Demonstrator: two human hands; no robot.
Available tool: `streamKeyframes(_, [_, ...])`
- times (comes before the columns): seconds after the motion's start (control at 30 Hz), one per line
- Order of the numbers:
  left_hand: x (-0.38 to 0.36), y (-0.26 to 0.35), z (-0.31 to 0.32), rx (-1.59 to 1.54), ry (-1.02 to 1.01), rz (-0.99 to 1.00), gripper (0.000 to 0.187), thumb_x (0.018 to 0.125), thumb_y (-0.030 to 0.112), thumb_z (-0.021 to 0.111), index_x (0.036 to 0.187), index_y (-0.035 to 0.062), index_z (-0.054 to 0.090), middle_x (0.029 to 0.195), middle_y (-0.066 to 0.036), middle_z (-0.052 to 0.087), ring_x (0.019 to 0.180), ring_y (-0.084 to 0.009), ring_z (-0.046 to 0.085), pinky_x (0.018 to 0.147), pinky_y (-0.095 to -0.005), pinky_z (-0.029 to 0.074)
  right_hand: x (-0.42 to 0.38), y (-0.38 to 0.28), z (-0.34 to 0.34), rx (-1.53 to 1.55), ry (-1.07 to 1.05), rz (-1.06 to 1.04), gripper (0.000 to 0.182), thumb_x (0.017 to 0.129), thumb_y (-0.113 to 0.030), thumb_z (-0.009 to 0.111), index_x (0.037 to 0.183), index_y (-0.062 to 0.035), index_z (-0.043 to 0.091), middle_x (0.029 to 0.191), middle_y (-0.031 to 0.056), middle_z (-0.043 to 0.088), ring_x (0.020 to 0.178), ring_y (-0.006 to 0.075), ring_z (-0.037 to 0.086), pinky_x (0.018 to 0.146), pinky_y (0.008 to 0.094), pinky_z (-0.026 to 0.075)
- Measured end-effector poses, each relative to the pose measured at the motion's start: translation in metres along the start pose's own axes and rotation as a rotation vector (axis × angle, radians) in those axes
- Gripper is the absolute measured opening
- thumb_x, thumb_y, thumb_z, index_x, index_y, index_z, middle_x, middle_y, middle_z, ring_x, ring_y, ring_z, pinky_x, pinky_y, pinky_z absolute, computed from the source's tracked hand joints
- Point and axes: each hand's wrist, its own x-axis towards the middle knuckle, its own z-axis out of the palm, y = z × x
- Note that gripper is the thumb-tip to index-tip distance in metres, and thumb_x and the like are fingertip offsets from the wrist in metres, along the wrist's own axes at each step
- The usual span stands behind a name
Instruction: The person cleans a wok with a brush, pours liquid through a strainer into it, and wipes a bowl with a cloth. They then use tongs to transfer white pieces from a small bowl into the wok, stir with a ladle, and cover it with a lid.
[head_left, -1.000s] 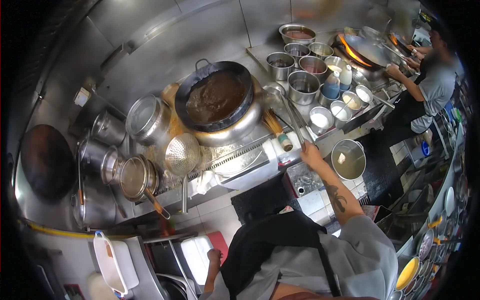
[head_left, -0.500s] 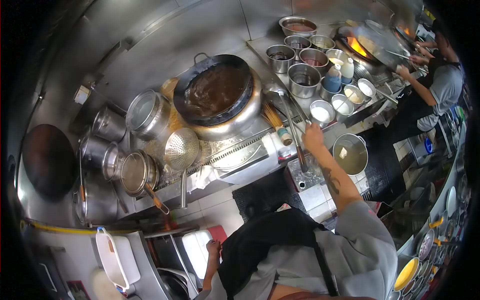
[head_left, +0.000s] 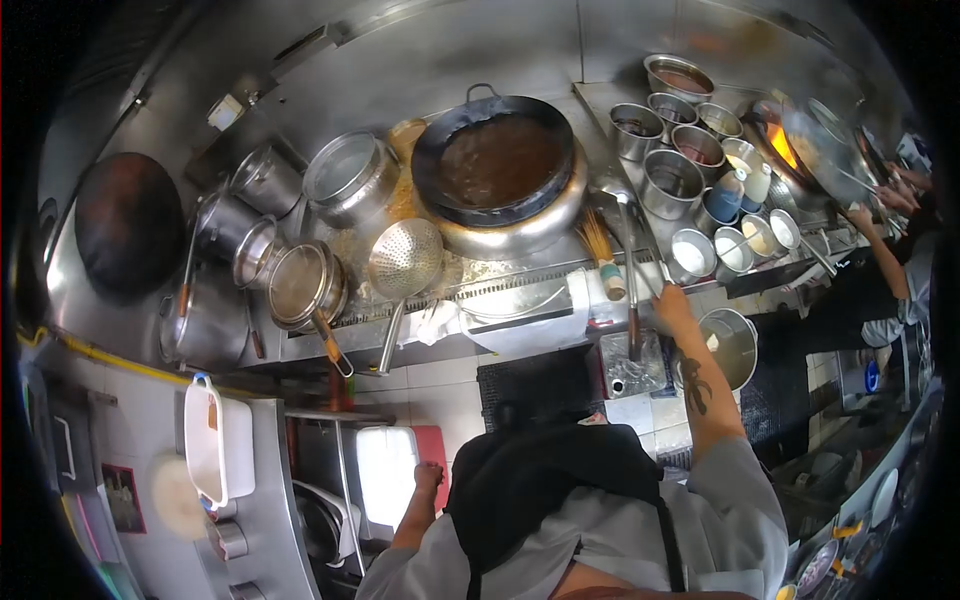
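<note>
My right hand (head_left: 675, 308) is closed around the lower end of a long metal utensil handle (head_left: 660, 262) at the cooktop's front edge. The utensil's head lies among other metal and cannot be made out. Beside it lies a wooden-ended tool (head_left: 633, 330), its handle jutting over the edge. A bamboo wok brush (head_left: 602, 255) sits just left of these. Low at my side, my left hand (head_left: 429, 477) is curled shut with nothing visible in it, near a white container lid (head_left: 387, 475). A large wok (head_left: 428, 172) of dark brown liquid stands behind the brush.
A perforated skimmer (head_left: 405, 258), a strainer (head_left: 298, 288) and several pots are at left. Seasoning pots (head_left: 672, 185) and squeeze bottles (head_left: 725, 195) stand at right. A bucket of cloudy liquid (head_left: 740, 350) is below my right forearm. A co-worker (head_left: 885, 260) works by a flaming wok.
The view has swung left, so the stove and pots appear farther right. My right hand stays at the utensil handle; my left hand remains curled at my side.
</note>
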Motion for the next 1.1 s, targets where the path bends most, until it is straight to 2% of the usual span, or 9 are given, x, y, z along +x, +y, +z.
streamKeyframes(0.13, [0.01,0.024,0.003,0.025,-0.03,0.004,0.016,0.074,0.005,0.056,0.087,-0.0034,0.06,0.058,-0.011,0.06,0.044,-0.0179,0.057,0.039,-0.0298,0.046,-0.025,-0.048,-0.043,-0.046,0.365,-0.145,0.033,0.078,-0.021,0.063,0.098,0.0055,0.056,0.096,0.0265,0.057,0.089,0.0407,0.056,0.079,0.0456,0.047])
streamKeyframes(0.27, [0.016,0.035,0.009,-0.014,-0.009,0.04,0.02,0.073,0.005,0.055,0.09,-0.0043,0.06,0.059,-0.013,0.06,0.044,-0.0188,0.057,0.04,-0.0299,0.046,-0.057,-0.066,-0.016,0.222,0.053,-0.158,0.039,0.079,-0.016,0.062,0.108,0.0069,0.051,0.098,0.0279,0.055,0.089,0.0425,0.057,0.079,0.0474,0.047])
streamKeyframes(0.37, [0.014,0.042,0.011,0.055,-0.006,0.04,0.023,0.072,0.006,0.055,0.092,-0.0044,0.06,0.06,-0.014,0.061,0.044,-0.0193,0.058,0.04,-0.0305,0.046,-0.076,-0.087,-0.01,0.251,0.038,0.049,0.026,0.076,-0.015,0.062,0.092,0.0034,0.052,0.086,0.0275,0.059,0.086,0.0428,0.059,0.075,0.0473,0.048])
streamKeyframes(0.47, [0.021,0.031,0.005,0.115,-0.01,0.066,0.026,0.072,0.006,0.055,0.095,-0.0044,0.059,0.061,-0.014,0.061,0.045,-0.0193,0.058,0.041,-0.0309,0.046,-0.05,-0.045,0.068,0.367,0.016,0.155,0.03,0.074,-0.018,0.064,0.093,0.0019,0.052,0.08,0.0258,0.06,0.085,0.0404,0.061,0.073,0.0474,0.049])
streamKeyframes(0.57, [0.019,0.026,0.003,0.084,0.053,0.061,0.027,0.071,0.007,0.055,0.096,-0.0036,0.06,0.063,-0.015,0.062,0.047,-0.0199,0.058,0.043,-0.0317,0.047,-0.048,-0.044,0.048,0.469,-0.089,0.215,0.041,0.073,-0.013,0.063,0.107,0.0047,0.049,0.09,0.027,0.061,0.085,0.0426,0.059,0.075,0.0467,0.047])
streamKeyframes(0.77, [0.033,-0.007,0.002,0.177,0.109,0.04,0.031,0.069,0.012,0.057,0.097,0.0002,0.06,0.073,-0.016,0.064,0.057,-0.026,0.062,0.054,-0.0339,0.051,-0.036,-0.06,0.017,0.492,0.127,0.073,0.027,0.07,-0.011,0.057,0.093,0.003,0.055,0.078,0.0242,0.06,0.075,0.0411,0.059,0.066,0.045,0.047])
streamKeyframes(0.87, [0.066,-0.057,0.014,0.183,0.165,0.154,0.028,0.07,0.014,0.061,0.095,0.0001,0.061,0.073,-0.016,0.064,0.059,-0.0259,0.062,0.055,-0.034,0.051,-0.037,-0.107,-0.024,0.651,0.204,-0.006,0.023,0.074,-0.008,0.058,0.095,0.0015,0.054,0.065,0.0119,0.055,0.057,0.0239,0.058,0.054,0.036,0.047])
streamKeyframes(0.97, [0.018,0.004,0.0,0.07,0.128,-0.028,0.025,0.071,0.018,0.068,0.087,0.0002,0.061,0.076,-0.017,0.064,0.065,-0.027,0.063,0.06,-0.0366,0.052,-0.042,-0.183,-0.089,0.932,-0.031,-0.012,0.018,0.078,-0.006,0.056,0.096,-0.0005,0.054,0.061,0.004,0.05,0.048,0.0124,0.052,0.044,0.0286,0.042])
streamKeyframes(1.1, [0.054,-0.023,-0.004,0.066,0.203,0.021,0.023,0.072,0.018,0.068,0.084,0.0004,0.061,0.076,-0.017,0.064,0.067,-0.0274,0.063,0.061,-0.0378,0.051,0.0,-0.253,-0.073,1.043,-0.026,-0.105,0.012,0.082,-0.006,0.054,0.093,-0.0024,0.052,0.061,0.0,0.048,0.042,0.009,0.045,0.038,0.0236,0.037])
